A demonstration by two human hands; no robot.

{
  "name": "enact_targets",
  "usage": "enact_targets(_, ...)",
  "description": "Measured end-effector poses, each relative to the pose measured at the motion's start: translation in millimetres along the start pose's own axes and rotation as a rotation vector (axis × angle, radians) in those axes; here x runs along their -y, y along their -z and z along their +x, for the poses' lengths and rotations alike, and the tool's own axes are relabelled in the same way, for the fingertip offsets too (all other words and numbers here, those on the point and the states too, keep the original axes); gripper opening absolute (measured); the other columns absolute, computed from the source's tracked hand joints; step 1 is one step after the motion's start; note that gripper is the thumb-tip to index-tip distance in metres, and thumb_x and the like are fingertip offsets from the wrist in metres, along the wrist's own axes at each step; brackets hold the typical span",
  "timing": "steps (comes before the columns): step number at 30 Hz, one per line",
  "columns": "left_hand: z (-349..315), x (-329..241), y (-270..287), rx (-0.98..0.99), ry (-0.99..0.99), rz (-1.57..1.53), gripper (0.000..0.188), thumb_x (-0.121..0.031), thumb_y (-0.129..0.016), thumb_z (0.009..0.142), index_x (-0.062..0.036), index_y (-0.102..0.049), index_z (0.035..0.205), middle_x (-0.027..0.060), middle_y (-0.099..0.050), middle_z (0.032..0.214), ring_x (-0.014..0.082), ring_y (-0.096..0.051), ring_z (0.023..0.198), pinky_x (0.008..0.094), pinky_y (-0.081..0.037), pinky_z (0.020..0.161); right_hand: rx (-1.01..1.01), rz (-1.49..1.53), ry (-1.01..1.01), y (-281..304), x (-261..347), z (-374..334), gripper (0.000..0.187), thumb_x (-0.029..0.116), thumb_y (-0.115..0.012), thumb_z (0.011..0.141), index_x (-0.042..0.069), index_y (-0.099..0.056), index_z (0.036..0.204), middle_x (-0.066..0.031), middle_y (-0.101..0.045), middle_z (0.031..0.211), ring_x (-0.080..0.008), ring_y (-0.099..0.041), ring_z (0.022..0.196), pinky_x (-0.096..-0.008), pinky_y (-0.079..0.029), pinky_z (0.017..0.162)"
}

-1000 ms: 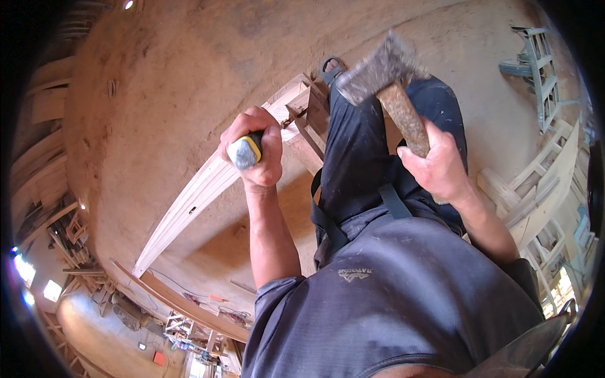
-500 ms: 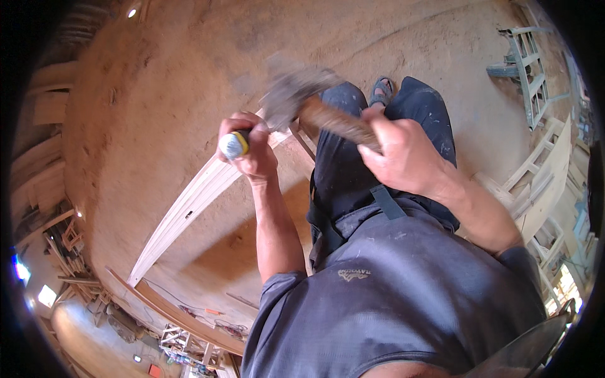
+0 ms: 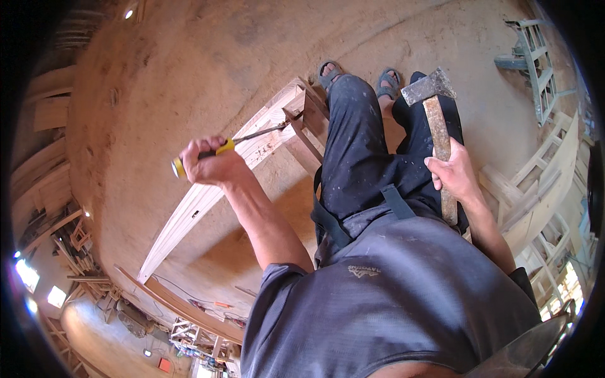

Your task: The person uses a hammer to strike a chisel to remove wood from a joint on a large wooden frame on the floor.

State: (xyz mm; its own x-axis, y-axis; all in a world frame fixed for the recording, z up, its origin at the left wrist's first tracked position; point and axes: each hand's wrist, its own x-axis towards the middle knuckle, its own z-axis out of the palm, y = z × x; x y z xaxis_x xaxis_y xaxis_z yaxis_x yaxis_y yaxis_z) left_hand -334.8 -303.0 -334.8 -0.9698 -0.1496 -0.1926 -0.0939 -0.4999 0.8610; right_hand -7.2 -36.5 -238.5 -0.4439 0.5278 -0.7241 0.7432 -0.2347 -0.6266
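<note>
My left hand (image 3: 211,162) is wrapped around the yellow and black handle of a chisel (image 3: 259,133). The chisel slants low, its tip at a dark notch near the end of a pale wooden beam (image 3: 208,189). Closed on the wooden handle of a hatchet (image 3: 437,116), my right hand (image 3: 455,171) holds it over my right thigh. The hatchet's worn metal head points away from me, apart from the beam and the chisel. A short crosspiece (image 3: 305,143) joins the beam near the notch, beside my left leg.
A long curved board (image 3: 179,305) lies near the beam's near left end. A metal ladder-like frame (image 3: 539,72) is at the far right. Wooden frames and panels (image 3: 542,189) stand along the right side, and stacked timber (image 3: 50,113) lines the left.
The hatchet has swung from above my left hand to the right and is now still. My left hand has moved left and tilted the chisel from near upright to a low slant.
</note>
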Motion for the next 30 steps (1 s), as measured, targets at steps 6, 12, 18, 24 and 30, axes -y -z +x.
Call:
enact_targets(6,-11.3,-7.5,10.0,0.001,0.044,-0.207,0.014,-0.011,-0.059,0.074,-0.0111,-0.048,0.066,0.0067,-0.049,0.061,0.0214,-0.052,0.054,0.0365,-0.046,0.052,0.072,-0.026,-0.008,-11.9,10.0,5.4,0.015,0.004,-0.065,0.088,0.001,-0.052,0.095,-0.0017,-0.056,0.068,-0.0075,-0.054,0.049,-0.0254,-0.045,0.041)
enact_targets(12,-34.6,-16.9,-32.4,0.718,-0.078,0.273,0.007,0.000,-0.054,0.074,-0.0012,-0.047,0.077,0.0149,-0.057,0.068,0.0234,-0.053,0.057,0.0370,-0.047,0.054,0.094,-0.121,-0.002,-24.9,17.7,5.5,0.040,0.005,-0.064,0.088,-0.005,-0.054,0.125,-0.0020,-0.056,0.069,-0.0085,-0.055,0.050,-0.0269,-0.047,0.043)
enact_targets(18,-55.8,7.9,-37.2,0.178,-0.224,0.072,0.010,-0.003,-0.058,0.072,-0.0072,-0.049,0.072,0.0076,-0.053,0.063,0.0189,-0.050,0.053,0.0333,-0.044,0.051,0.065,-0.131,-0.031,-23.2,15.6,8.2,0.040,0.006,-0.065,0.088,-0.004,-0.054,0.126,-0.0018,-0.056,0.069,-0.0081,-0.055,0.051,-0.0268,-0.047,0.043)
enact_targets(24,-31.5,-5.6,34.7,-0.486,0.149,-0.356,0.015,-0.014,-0.056,0.071,-0.0112,-0.043,0.063,0.0060,-0.045,0.063,0.0219,-0.046,0.053,0.0366,-0.041,0.055,0.066,-0.039,-0.054,-24.4,6.5,19.3,0.018,0.003,-0.066,0.088,0.004,-0.049,0.089,-0.0017,-0.053,0.065,-0.0077,-0.052,0.047,-0.0252,-0.044,0.041)
enact_targets(30,-36.9,-38.1,3.2,0.109,-0.105,-0.052,0.009,-0.010,-0.053,0.076,-0.0115,-0.048,0.068,0.0062,-0.047,0.064,0.0211,-0.048,0.055,0.0365,-0.043,0.055,0.083,-0.077,-0.054,-26.5,13.9,18.6,0.019,0.003,-0.065,0.088,0.000,-0.051,0.100,-0.0018,-0.055,0.072,-0.0076,-0.053,0.050,-0.0255,-0.046,0.042)
